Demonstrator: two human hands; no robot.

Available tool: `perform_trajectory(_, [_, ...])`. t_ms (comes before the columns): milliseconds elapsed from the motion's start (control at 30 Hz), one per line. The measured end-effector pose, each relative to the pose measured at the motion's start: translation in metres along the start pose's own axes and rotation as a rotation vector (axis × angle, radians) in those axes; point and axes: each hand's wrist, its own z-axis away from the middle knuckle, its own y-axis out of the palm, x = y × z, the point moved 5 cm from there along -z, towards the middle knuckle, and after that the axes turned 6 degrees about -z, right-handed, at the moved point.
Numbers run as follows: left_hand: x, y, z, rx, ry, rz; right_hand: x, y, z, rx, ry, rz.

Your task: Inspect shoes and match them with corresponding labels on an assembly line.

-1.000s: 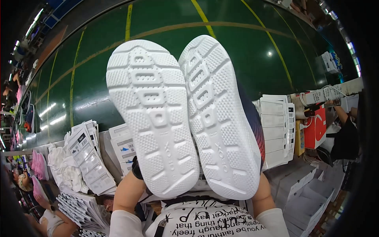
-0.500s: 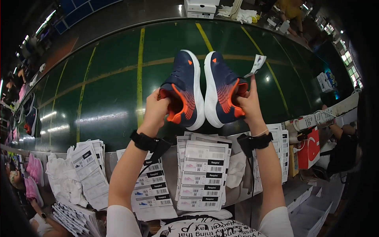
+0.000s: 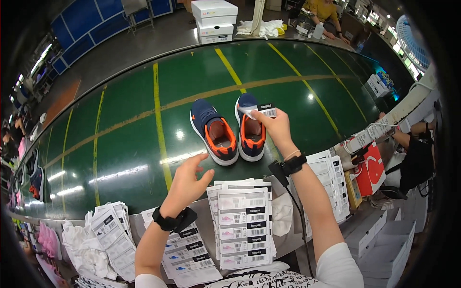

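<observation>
While the fisheye bends every straight edge near the rim, the middle of the view stays clear enough to read: two navy sneakers with orange linings stand side by side, soles down, on a green surface [image 3: 125, 158] marked with yellow lines. The left sneaker [image 3: 213, 132] stands free, touched by nothing. The right sneaker [image 3: 250, 128] is partly covered at its tongue by the right hand [image 3: 274, 126], whose thumb and forefinger pinch a small white tag [image 3: 261, 111] just above the shoe's opening; the other fingers curl behind and are hard to make out. Whether the tag is fastened to the shoe cannot be told.

The left hand [image 3: 186, 182] hovers open near the table's near edge, fingers loosely spread and holding nothing, just short of the left sneaker's heel. Both wrists wear dark bands, and a dark cord runs down from the right one before passing out of sight.

Below the hands lie fanned stacks of label sheets [image 3: 242, 223], their print too small to read and their lower ends cut off by the person's shirt. At the right edge another person's arm [image 3: 415, 129] reaches in, mostly hidden in the dark rim, near a red box [image 3: 372, 173].
</observation>
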Motion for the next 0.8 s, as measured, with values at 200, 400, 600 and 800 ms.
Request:
perform_trajectory(200, [0.008, 0.024, -0.006, -0.064, 0.165, -0.169, 0.013, 0.003, 0.005, -0.092, -0.054, 0.634])
perform_trajectory(400, [-0.020, 0.069, -0.055, 0.191, 0.052, -0.164, -0.007, -0.036, 0.000, -0.104, 0.095, 0.700])
perform_trajectory(600, [-0.020, 0.068, -0.047, 0.333, 0.105, 0.247, 0.024, -0.111, 0.078, -0.159, -0.207, 0.874])
perform_trajectory(800, [-0.065, 0.054, -0.007, 0.352, 0.180, 0.087, -0.013, -0.153, 0.227, -0.013, -0.078, 1.185])
